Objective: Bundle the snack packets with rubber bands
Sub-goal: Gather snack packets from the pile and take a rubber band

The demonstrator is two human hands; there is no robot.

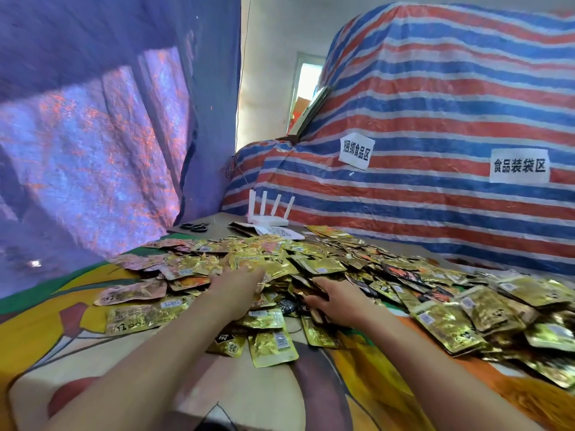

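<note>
A big heap of gold and dark snack packets [326,265] is spread across the table's patterned cloth [62,306]. My left hand [238,289] reaches into the middle of the heap, its fingers stretched flat onto a gold packet [270,269]. My right hand [340,303] is beside it on the right, fingers curled round a few dark packets [311,295] at the heap's near edge. Loose gold packets [272,346] lie just below both hands. No rubber band is clearly visible.
A white router [268,214] with several antennas stands at the back of the table, with small black looped objects [194,227] to its left. A striped tarpaulin [435,119] with two paper labels rises behind, and a blue curtain [93,119] hangs on the left.
</note>
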